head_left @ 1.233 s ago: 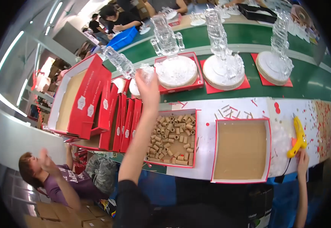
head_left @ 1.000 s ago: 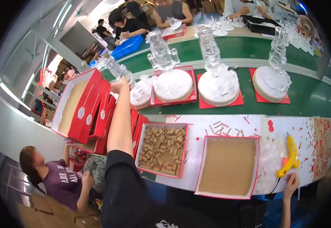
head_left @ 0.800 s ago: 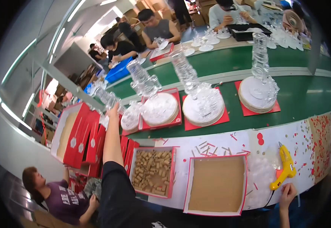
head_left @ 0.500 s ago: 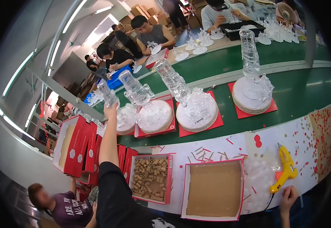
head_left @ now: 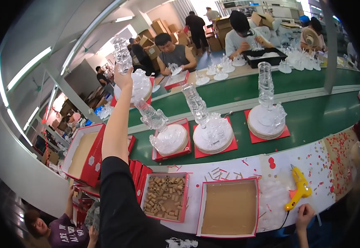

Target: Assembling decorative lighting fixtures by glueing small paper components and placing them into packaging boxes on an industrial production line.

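Note:
My left arm reaches far out, and my left hand (head_left: 124, 77) is closed around the lower part of a clear, ridged column (head_left: 122, 54). Right behind the hand is a thick round white base (head_left: 141, 87) with clear pieces on it, over a red board; my hand hides where it meets the column. My right hand (head_left: 305, 215) rests with curled fingers at the table's near right edge, with nothing visible in it. Close by lies a yellow glue gun (head_left: 300, 188). Similar columns on round bases (head_left: 174, 139), (head_left: 214, 135), (head_left: 266, 120) stand along the green belt.
Before me are a red-edged box of short cardboard tubes (head_left: 163, 194) and an open shallow box (head_left: 229, 206). Red boxes (head_left: 85, 155) are stacked at left. Scraps litter the white table (head_left: 277, 165). People work across the belt (head_left: 312, 109); another person (head_left: 60, 231) is at lower left.
My left hand has moved up and away with the column, and its round base has shifted the same way, off the near belt. The view has tilted a little; my right hand stays by the glue gun.

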Tool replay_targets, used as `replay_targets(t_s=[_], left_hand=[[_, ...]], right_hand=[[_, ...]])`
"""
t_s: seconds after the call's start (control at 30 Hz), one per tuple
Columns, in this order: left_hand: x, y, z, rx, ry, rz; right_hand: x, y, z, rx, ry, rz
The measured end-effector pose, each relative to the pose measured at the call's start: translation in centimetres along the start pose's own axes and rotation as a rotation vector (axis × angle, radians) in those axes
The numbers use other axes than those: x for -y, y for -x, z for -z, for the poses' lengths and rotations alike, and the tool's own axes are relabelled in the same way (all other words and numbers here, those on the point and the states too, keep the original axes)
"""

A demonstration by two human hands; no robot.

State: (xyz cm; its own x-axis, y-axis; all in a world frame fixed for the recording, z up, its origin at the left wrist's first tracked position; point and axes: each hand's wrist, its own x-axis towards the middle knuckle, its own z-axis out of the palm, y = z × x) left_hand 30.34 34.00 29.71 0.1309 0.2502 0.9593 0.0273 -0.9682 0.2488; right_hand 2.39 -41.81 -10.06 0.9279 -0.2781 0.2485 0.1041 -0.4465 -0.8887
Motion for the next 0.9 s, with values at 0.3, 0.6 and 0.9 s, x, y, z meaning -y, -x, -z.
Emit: replay_targets(t_s=[0.3,0.6,0.9], left_hand=[[-15.1,-4.9,8.3,0.306,0.562,0.014],[-24.4,2.4,26.7,0.703,1.177,0.197],[-25.6,26.2,31.4,1.081,1.217,0.652]], right_hand=[[0.6,-0.3,0.5,-0.005,0.039,0.132],[-0.1,-0.4,0.4,-0.026,0.135,0.124],[2.2,-0.9,-0.4,-0.055,0.130,0.159]])
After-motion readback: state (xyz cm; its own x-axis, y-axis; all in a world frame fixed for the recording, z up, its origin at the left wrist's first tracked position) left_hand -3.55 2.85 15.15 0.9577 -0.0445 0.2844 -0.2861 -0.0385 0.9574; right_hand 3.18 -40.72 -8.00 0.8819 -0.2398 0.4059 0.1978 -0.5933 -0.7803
